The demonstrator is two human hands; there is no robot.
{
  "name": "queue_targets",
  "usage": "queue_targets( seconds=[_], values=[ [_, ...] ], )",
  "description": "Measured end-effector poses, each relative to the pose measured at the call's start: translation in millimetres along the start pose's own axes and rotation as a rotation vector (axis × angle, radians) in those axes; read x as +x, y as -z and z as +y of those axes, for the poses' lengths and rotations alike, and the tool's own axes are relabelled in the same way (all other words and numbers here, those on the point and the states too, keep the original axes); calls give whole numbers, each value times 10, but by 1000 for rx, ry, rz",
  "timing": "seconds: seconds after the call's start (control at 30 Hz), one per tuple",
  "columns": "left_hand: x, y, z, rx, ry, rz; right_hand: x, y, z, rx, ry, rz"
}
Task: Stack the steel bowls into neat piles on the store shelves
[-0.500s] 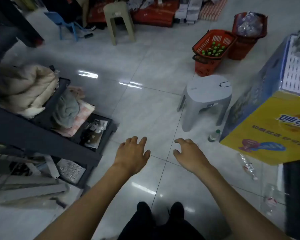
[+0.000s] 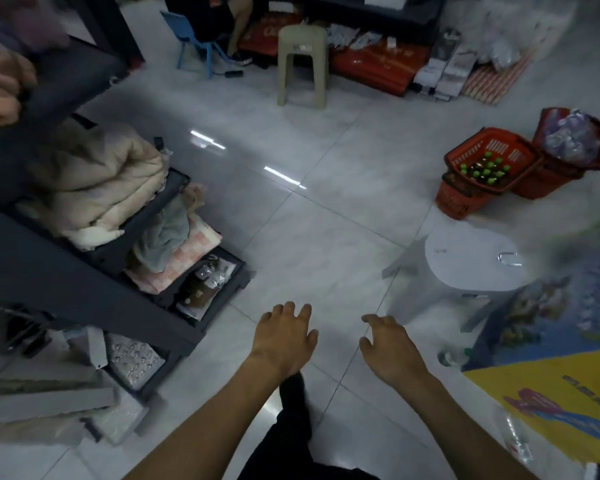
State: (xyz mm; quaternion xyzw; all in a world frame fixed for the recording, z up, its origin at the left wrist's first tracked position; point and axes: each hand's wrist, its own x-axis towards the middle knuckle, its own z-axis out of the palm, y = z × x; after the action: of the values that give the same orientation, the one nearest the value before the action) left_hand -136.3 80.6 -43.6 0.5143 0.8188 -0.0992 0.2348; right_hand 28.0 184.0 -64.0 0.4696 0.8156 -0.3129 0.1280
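Two bare hands were held out, palms down, above the tiled floor [image 2: 326, 220] in the lower middle of the frame. The left hand [image 2: 281, 341] was shown with its fingers loosely spread and nothing in its grasp. The right hand [image 2: 390, 351], just beside it but apart, was shown with its fingers slightly bent, likewise gripping nothing. A dark trouser leg [image 2: 295, 403] was seen between the two forearms.

Dark store shelves [image 2: 66, 271] were ranged along the left side of the frame. A folded cream quilt [image 2: 97, 188] was laid on an upper tier. A grey cloth [image 2: 167, 230] was placed on pink checked fabric [image 2: 191, 251] one tier lower, and packets were lodged on the lowest tiers. Where the steel bowls lay could not be told.

A white stool [image 2: 465, 268] was set at the right of the hands, and a yellow and blue carton [image 2: 551, 393] was seen at the lower right. Green-capped bottles [image 2: 487, 171] were held in a red basket [image 2: 499, 147] at the right of the frame, and a second red basket [image 2: 565, 181] was placed touching it. A beige stool [image 2: 302, 60] and a blue chair [image 2: 194, 43] were stood at the top of the frame, well apart from the hands.
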Motion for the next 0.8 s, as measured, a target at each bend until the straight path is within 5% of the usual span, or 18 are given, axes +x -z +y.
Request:
queue_targets(
  seconds=[0.4, 0.8],
  values=[
    [1463, 751, -548, 12, -73, -104, 1351, 693, -325, 67, -92, -15],
    [3468, 1998, -104, 76, -79, -33, 3179, 1983, -47, 200, -76, 38]
  ],
)
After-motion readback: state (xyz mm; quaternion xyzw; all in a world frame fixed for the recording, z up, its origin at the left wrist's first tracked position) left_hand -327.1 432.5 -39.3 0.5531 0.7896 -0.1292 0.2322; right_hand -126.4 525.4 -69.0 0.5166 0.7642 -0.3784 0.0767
